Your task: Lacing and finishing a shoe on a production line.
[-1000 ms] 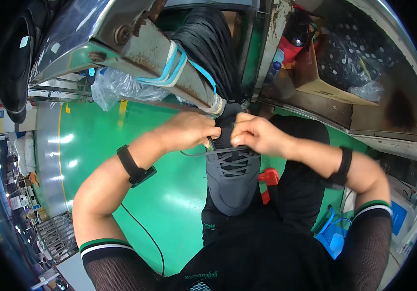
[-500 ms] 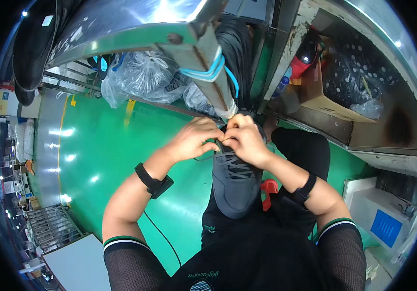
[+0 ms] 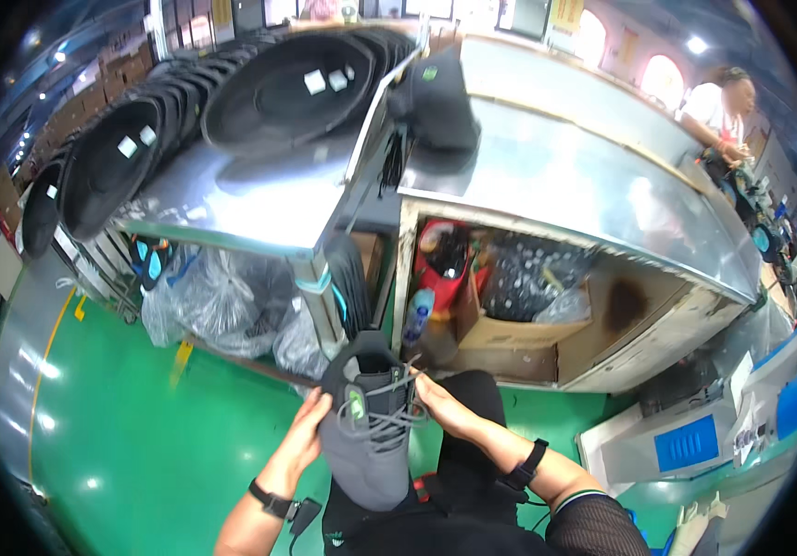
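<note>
A dark grey lace-up shoe (image 3: pixel 361 471) is tilted up in front of me above my lap, its toe toward me and its opening facing away. Grey laces (image 3: pixel 385 419) are tied across its tongue, with loops and loose ends hanging over the upper. My left hand (image 3: pixel 304 428) grips the shoe's left side, its fingers partly hidden behind it. On the other side, my right hand (image 3: pixel 443 405) holds the shoe near the upper eyelets, beside the lace ends; its fingertips are partly hidden.
Ahead stands a metal workbench (image 3: pixel 556 167) with a black item (image 3: pixel 436 102) on top. Its shelf holds a cardboard box (image 3: pixel 519 332) and bottles. Large black tubs (image 3: pixel 292 97) and plastic bags (image 3: pixel 222 306) are left; a co-worker (image 3: pixel 721 116) stands far right.
My hands have parted from the laces and moved to the shoe's two sides. The shoe now tilts up, its laces in loops. My view has lifted toward the benches.
</note>
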`<state>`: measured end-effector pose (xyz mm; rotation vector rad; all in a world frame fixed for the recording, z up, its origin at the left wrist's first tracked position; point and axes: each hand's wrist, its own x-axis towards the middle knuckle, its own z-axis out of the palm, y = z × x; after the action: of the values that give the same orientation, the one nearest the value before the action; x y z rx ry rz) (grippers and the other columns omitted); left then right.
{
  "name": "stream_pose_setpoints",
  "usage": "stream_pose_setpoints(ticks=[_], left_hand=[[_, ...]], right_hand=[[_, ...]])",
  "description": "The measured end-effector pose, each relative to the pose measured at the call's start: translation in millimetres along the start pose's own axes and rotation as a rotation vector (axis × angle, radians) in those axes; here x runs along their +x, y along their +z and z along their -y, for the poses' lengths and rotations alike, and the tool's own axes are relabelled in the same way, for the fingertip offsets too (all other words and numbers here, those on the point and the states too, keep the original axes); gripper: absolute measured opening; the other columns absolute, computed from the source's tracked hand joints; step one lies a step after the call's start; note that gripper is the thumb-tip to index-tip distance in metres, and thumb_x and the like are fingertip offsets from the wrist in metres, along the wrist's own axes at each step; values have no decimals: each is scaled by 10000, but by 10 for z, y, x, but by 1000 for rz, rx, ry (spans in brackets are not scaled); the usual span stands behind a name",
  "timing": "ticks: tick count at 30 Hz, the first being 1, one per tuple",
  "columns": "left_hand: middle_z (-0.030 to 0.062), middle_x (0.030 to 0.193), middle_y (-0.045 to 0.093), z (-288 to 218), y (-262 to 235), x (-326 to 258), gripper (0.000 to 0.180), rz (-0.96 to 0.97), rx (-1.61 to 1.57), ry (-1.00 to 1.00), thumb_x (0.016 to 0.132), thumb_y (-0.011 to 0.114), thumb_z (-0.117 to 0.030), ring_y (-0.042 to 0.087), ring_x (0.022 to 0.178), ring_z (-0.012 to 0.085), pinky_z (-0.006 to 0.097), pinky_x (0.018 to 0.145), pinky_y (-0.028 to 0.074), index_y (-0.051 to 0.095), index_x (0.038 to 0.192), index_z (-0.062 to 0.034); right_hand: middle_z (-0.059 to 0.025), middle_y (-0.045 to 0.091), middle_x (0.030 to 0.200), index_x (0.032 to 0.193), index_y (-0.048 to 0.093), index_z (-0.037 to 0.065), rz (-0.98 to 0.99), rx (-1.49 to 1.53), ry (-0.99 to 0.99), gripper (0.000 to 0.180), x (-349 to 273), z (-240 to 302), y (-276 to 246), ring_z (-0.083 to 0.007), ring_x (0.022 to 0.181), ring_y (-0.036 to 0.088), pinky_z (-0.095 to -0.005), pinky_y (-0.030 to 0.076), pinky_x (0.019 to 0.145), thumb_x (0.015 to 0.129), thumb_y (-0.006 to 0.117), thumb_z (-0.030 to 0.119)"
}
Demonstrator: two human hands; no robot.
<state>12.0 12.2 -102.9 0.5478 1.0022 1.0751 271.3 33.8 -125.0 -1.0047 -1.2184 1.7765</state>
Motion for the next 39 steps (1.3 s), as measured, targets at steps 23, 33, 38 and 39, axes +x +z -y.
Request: stream_pose_setpoints(ticks=[23, 33, 38, 39], left_hand=[[218, 1528, 201, -3900, 1852, 1496, 967, 281, 1931, 559, 744, 663, -622, 116, 1427, 404, 502, 1140, 164, 233, 1503, -204], [201, 1504, 233, -2661, 1494, -1089, 1079, 569, 1506, 1125, 636, 860, -286, 246, 1394, 365, 439, 1130, 250, 217, 1480, -87], [198, 1547, 113, -1504, 895, -1056, 1124, 547, 1111, 1302, 625, 865, -404, 120, 1434, 392, 500, 1146, 162, 199, 1487, -129], [192, 1545, 121, -1389, 868, -1003, 1060, 563, 1080, 1112, 655, 847, -367, 132, 1433, 378, 489, 1140, 177, 223, 1480, -134]], right_hand=[[-192, 635, 959, 1131, 555, -17, -399, -927, -933, 290, 925, 3334, -700, -315, 905, 610, -362, 461, 838, 869, 607, 94], [-157, 632, 975, 1202, 510, -38, -131, -788, -958, 337, -1077, 2783, 455, -195, 886, 629, -289, 479, 799, 897, 594, 79], [-84, 630, 1035, 1197, 539, -31, 119, 317, -299, 347, -839, 2295, 681, -153, 945, 617, -289, 497, 834, 950, 570, 210], [-76, 628, 1039, 1205, 544, -16, 223, 473, -165, 360, -460, 1941, 365, -146, 940, 615, -289, 504, 816, 964, 545, 251]])
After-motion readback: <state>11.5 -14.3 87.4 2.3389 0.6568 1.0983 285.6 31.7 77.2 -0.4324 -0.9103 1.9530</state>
